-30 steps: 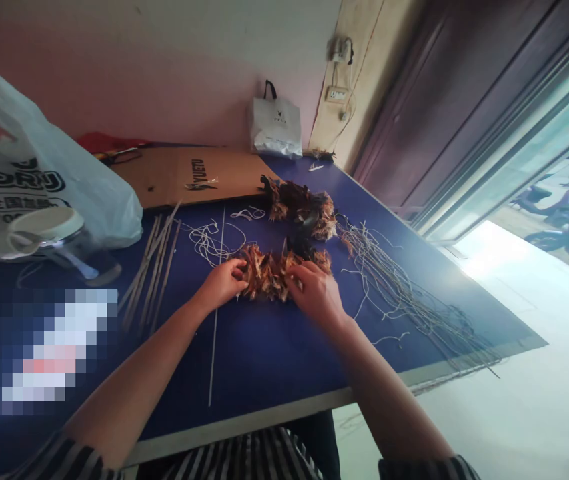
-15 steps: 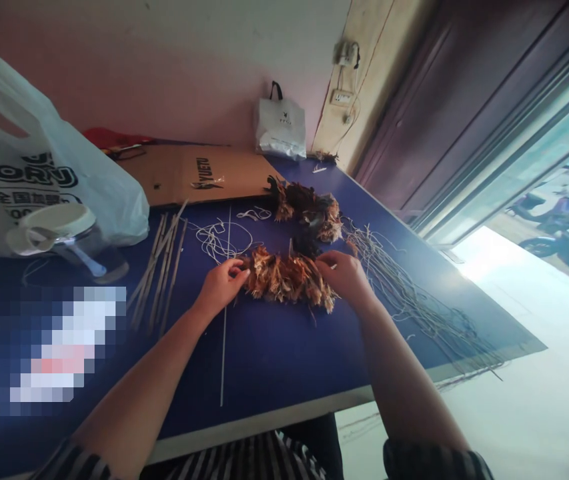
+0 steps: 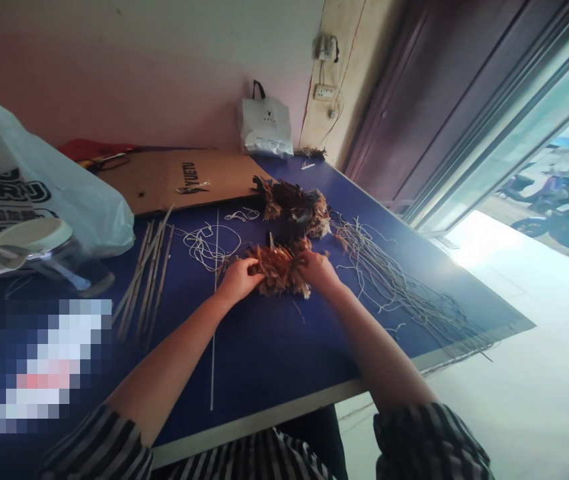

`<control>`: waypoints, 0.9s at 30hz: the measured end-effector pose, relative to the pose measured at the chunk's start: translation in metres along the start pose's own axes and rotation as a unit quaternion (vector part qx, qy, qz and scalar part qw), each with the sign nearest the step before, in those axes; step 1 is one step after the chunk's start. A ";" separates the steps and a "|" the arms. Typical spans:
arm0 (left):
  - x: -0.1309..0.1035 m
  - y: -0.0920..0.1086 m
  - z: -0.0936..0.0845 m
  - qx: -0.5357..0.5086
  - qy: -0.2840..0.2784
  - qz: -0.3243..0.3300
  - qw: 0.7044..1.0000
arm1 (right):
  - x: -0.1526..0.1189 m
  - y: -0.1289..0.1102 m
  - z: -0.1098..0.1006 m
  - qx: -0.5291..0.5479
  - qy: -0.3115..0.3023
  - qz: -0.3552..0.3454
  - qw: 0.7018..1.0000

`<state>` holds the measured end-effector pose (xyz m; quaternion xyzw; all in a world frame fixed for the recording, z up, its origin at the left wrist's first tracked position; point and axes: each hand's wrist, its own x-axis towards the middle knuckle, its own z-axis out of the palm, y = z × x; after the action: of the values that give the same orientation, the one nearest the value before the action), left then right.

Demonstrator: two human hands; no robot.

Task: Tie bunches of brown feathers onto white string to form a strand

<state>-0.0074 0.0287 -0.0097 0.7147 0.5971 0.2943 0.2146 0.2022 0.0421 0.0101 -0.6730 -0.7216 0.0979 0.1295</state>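
A strip of reddish-brown, ruffled feathers (image 3: 280, 268) lies bunched on the blue table in front of me. My left hand (image 3: 241, 280) pinches its left end, with thumb and fingers closed on the feathers. At its right end my right hand (image 3: 318, 271) grips it, fingertips partly buried in the plumes. Just behind it rests a darker feather bunch (image 3: 297, 207) with pale tips. A loose tangle of white string (image 3: 209, 245) is to the left of my left hand. Thin cords (image 3: 389, 267) are spread out to the right of my right hand.
Several thin sticks (image 3: 147, 280) lie left of the string. Further left are a clear jug with a white lid (image 3: 37, 240) and a white plastic bag (image 3: 79, 200). A flat cardboard box (image 3: 159, 177) and a small white bag (image 3: 267, 127) are at the back.
My hands have come closer together, and the feather strip between them is more bunched up and shorter. The camera view has shifted slightly.
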 end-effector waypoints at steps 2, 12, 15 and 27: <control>-0.003 -0.004 -0.009 -0.031 -0.003 -0.017 0.999 | -0.005 -0.002 -0.010 -0.008 0.021 -0.004 1.000; -0.016 -0.010 -0.027 -0.077 0.002 -0.023 0.997 | -0.027 -0.048 -0.014 0.075 0.069 -0.142 0.985; -0.017 -0.013 -0.021 -0.095 -0.001 -0.016 0.995 | -0.018 -0.059 0.004 0.058 0.058 -0.140 0.987; -0.025 -0.016 -0.022 -0.099 0.071 -0.016 0.992 | 0.000 -0.035 0.015 0.348 -0.055 0.048 0.935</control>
<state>-0.0369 0.0057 -0.0077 0.6576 0.5903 0.3981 0.2462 0.1639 0.0404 0.0068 -0.6130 -0.6156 0.3857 0.3106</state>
